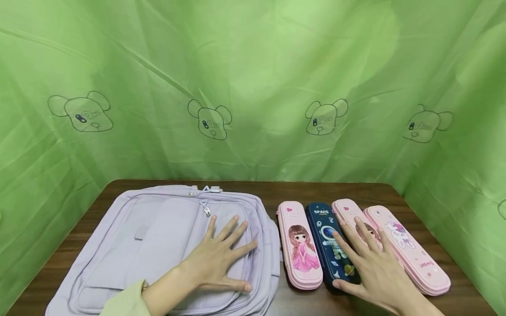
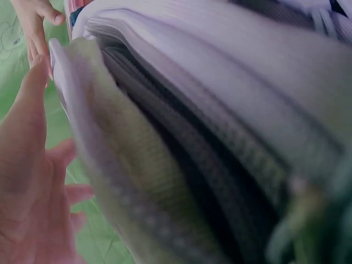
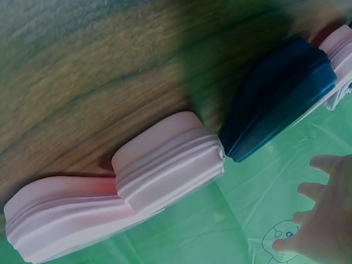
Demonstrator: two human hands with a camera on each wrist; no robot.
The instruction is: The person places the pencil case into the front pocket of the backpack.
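A pale lilac backpack (image 1: 158,228) lies flat on the left of the table. Over its pocket side my left hand (image 1: 217,261) is spread with fingers straight; whether it touches the fabric I cannot tell. In the left wrist view that hand (image 2: 33,181) stands beside the bag's layered, zippered edge (image 2: 165,110). Spread wide, my right hand (image 1: 373,267) is over the navy space pencil case (image 1: 321,219) and a pink one (image 1: 345,208), partly hiding both. To either side lie a pink girl-print case (image 1: 302,259) and a pink rabbit-print case (image 1: 415,252). Neither hand holds anything.
The dark wooden table (image 1: 308,191) carries the bag and the cases, which lie side by side on the right. A green curtain (image 1: 253,87) with bear-face drawings hangs behind the table and on both sides.
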